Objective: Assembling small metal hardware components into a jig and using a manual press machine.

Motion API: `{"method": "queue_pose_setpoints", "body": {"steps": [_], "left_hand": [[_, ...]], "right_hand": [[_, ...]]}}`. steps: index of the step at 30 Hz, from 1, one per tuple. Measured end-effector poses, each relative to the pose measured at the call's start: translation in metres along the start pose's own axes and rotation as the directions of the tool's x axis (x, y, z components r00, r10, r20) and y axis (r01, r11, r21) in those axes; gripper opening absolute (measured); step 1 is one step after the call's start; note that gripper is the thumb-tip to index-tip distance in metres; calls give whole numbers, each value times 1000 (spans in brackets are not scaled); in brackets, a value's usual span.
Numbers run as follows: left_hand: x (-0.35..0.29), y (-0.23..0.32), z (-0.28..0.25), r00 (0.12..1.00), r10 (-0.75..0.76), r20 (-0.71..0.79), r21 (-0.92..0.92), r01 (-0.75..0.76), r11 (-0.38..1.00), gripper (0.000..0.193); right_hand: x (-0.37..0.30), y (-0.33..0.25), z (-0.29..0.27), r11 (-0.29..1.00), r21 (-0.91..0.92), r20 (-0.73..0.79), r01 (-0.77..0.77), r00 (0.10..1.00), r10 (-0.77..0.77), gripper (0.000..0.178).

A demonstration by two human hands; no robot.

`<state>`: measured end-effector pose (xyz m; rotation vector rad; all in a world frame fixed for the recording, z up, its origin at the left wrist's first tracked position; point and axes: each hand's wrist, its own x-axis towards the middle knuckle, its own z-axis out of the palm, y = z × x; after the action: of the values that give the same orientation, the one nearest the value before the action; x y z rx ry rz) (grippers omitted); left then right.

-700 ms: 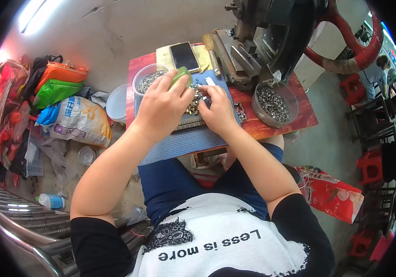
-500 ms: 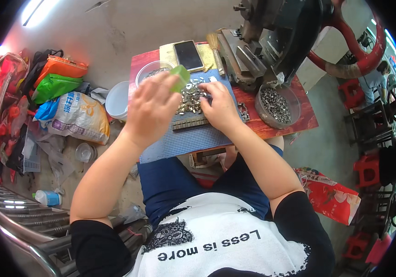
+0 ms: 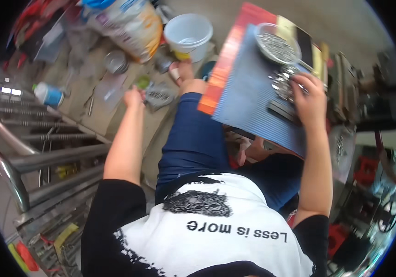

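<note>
Low on the left, beyond the edge of the table, my left hand (image 3: 135,98) is closed on a small translucent green plastic container (image 3: 143,82), blurred by motion. Beside it on the floor lies a clear plastic bag (image 3: 161,96) of small metal parts. My right hand (image 3: 310,99) stays over the table, its fingers bent but apart, touching the right side of a pile of shiny metal pieces (image 3: 283,83). A dark slotted metal bar (image 3: 282,111) lies just below that pile on the blue ribbed mat (image 3: 246,87). Above the pile, a round clear tub (image 3: 277,44) holds more small metal parts.
The red table (image 3: 223,69) has a dark phone (image 3: 304,44) and a brush at its far side. A white bucket (image 3: 189,34), a printed sack (image 3: 131,27), clear plastic cups (image 3: 116,62) and a white-blue bottle (image 3: 49,94) stand on the floor. Metal rails (image 3: 59,157) run at left.
My left hand has swung from above the table down to the floor at left with the green container. The view has turned left; my right hand remains at the metal pile.
</note>
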<state>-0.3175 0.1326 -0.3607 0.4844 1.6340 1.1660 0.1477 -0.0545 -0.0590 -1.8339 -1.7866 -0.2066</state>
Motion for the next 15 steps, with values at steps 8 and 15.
{"method": "queue_pose_setpoints", "body": {"steps": [8,15], "left_hand": [[36,-165,-37,854,-469,-225,-143,447,883,19],[125,-202,1,924,-324,-204,246,369,897,20]], "right_hand": [[-22,7,-1,993,75,-138,-86,986,96,15],[-46,-2,-25,982,-141,-76,-128,990,118,13]]}}
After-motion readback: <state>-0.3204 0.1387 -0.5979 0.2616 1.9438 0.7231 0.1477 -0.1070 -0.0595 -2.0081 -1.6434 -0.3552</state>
